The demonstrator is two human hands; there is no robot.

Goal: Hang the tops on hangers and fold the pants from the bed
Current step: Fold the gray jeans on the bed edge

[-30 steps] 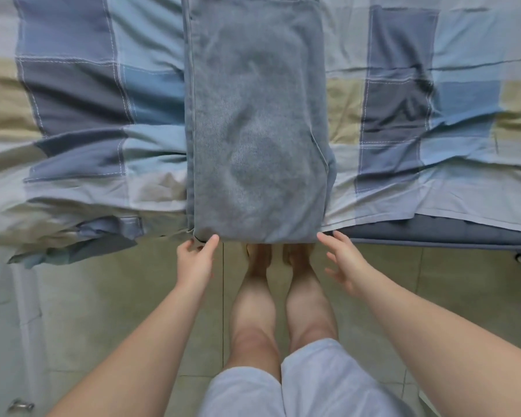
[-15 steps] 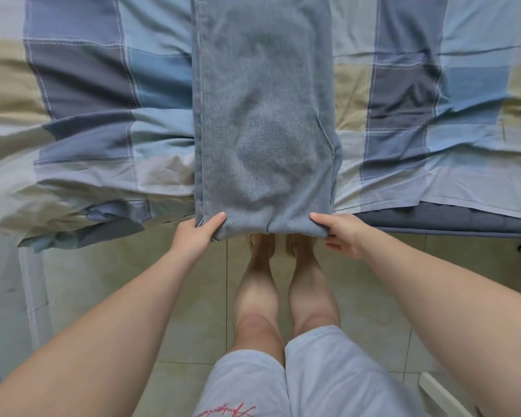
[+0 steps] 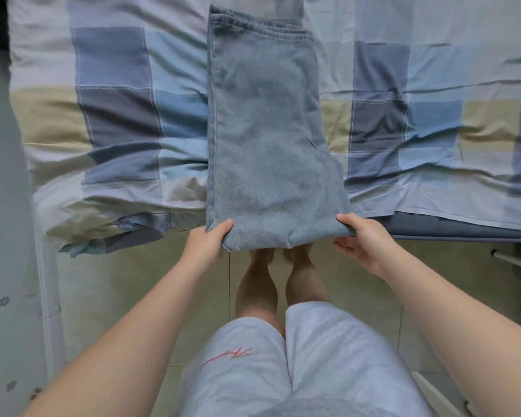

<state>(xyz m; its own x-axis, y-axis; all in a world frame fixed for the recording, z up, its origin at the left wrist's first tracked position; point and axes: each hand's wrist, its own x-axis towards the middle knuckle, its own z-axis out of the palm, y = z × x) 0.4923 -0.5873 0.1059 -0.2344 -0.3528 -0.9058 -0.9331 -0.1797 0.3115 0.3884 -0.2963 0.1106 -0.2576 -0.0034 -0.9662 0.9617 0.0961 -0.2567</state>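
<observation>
A pair of light blue denim pants lies folded lengthwise on the bed, its near folded end hanging over the bed's front edge. My left hand grips the near left corner, thumb on top and fingers underneath. My right hand grips the near right corner the same way, thumb over the fold. The far end of the pants, with stacked hems, lies near the top of the view. No tops or hangers are in sight.
The bed is covered by a checked quilt in blue, grey and beige, bunched at the front left corner. A dark blue mattress edge shows at the right. Below is tiled floor with my legs and feet.
Both hands went from hovering at the pants' near end to gripping its two corners. The near end has lifted slightly off the bed edge, and the view has tilted to show the far end.
</observation>
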